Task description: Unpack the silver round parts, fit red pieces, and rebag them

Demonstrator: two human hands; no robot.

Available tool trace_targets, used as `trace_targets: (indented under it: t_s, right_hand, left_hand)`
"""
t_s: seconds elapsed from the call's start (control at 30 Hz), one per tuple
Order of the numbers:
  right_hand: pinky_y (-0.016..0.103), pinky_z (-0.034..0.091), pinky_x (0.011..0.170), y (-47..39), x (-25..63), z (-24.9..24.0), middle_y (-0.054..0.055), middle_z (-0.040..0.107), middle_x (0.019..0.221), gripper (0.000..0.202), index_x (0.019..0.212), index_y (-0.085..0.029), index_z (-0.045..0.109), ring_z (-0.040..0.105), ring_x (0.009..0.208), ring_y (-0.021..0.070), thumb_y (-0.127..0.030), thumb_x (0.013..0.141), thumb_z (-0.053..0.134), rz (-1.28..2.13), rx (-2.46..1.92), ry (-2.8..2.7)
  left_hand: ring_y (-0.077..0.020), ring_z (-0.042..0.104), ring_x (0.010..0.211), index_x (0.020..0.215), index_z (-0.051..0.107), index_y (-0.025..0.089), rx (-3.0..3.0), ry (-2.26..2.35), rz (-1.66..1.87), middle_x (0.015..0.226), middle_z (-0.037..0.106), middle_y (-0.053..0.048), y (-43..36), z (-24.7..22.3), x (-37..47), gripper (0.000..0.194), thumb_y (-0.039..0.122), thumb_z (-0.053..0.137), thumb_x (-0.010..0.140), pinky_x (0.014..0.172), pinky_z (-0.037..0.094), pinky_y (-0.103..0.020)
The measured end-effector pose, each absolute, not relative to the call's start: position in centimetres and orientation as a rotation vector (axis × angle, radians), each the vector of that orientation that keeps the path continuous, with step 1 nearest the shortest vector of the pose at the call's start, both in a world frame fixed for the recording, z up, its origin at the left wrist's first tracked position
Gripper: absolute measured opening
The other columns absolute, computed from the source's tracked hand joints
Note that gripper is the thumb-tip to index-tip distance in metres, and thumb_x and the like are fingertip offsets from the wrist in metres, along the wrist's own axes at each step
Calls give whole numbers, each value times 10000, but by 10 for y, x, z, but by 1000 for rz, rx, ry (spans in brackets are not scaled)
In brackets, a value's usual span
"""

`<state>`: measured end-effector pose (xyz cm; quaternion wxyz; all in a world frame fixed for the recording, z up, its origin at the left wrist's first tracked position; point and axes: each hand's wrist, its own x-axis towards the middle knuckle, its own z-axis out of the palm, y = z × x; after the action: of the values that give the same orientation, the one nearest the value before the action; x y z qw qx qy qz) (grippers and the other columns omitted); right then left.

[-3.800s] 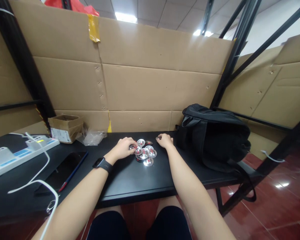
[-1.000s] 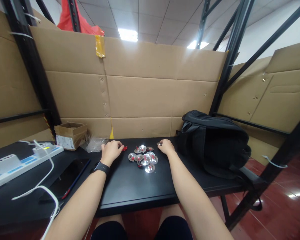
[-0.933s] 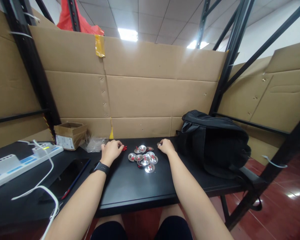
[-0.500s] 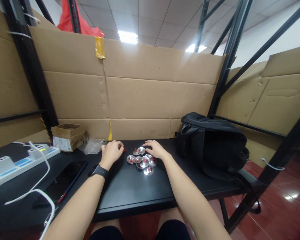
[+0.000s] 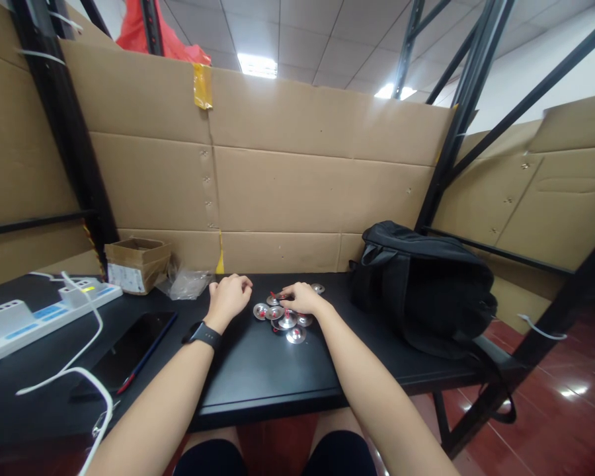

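On the table before me the discs lie in a cluster, some overlapping, between my two hands, with a lone disc behind and to the right, beside my right hand. Left of my left hand lie the phone and, farther left, the power strip, with the box and plastic bag behind the phone. The backpack sits at the right, and the cardboard stands behind everything.
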<state>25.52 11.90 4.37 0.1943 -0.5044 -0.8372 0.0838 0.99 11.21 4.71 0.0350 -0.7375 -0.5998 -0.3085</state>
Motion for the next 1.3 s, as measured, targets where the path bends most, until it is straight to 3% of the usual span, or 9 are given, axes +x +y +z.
trace_targets:
  t_s: [0.13,0.33,0.6,0.7,0.8,1.0,1.17,1.3]
  right_hand:
    - [299,513,861,120,255,42,38,781,1032,301,1061,-287,784,716,998,252,-374,777,736,227,-1388,-2323]
    - [260,508,810,125,260,36,4,788,931,207,975,-283,797,723,894,200,-324,776,755,336,-1317,-2247]
    - [299,502,861,131,265,41,63,767,971,188,978,-223,798,692,905,199,-254,867,649,298,-1155,-2014]
    - [296,519,735,127,259,42,59,758,873,270,982,-181,783,673,762,182,-391,854,674,625,-1024,-1854]
    - [255,484,578,119,247,44,35,725,752,400,964,-157,764,609,600,141,-502,761,752,998,-834,-1688]
    - [204,399,454,108,225,51,-2,648,623,440,898,-155,732,507,492,89,-511,660,832,1145,-734,-1426]
    - [180,378,436,108,221,47,-4,675,677,447,1019,-172,682,504,487,77,-428,685,831,1092,-745,-1373]
    - [195,447,471,107,222,45,9,699,744,467,1123,-196,628,563,519,97,-401,734,787,1079,-771,-1448]
  left_hand:
    - [-273,640,988,880,732,291,-2270,-1852,-947,1006,735,-38,112,47,10,229,294,506,845,842,327,-425]
    - [-266,635,985,889,734,288,-2284,-1870,-942,1006,735,-46,113,47,11,217,302,522,842,865,337,-427]
    - [-238,623,1024,947,732,298,-2450,-1753,-1048,1055,720,-26,117,44,14,259,306,476,913,903,399,-399]
    - [-207,622,1035,1029,712,287,-2637,-1543,-1211,1101,707,-22,118,41,20,301,299,419,960,913,441,-350]
    - [-198,631,1030,1082,691,244,-2779,-1338,-1424,1104,701,-47,116,41,28,270,302,460,954,934,467,-328]
    - [-217,639,1006,1071,697,186,-2836,-1194,-1700,1076,707,-80,110,48,33,279,377,624,881,906,489,-332]
    - [-206,641,950,1016,713,197,-2760,-1251,-1728,1023,710,-62,111,47,30,240,369,633,868,860,488,-317]
    - [-196,640,918,1003,689,192,-2746,-1315,-1708,1004,712,-58,111,44,32,216,342,587,885,830,491,-304]
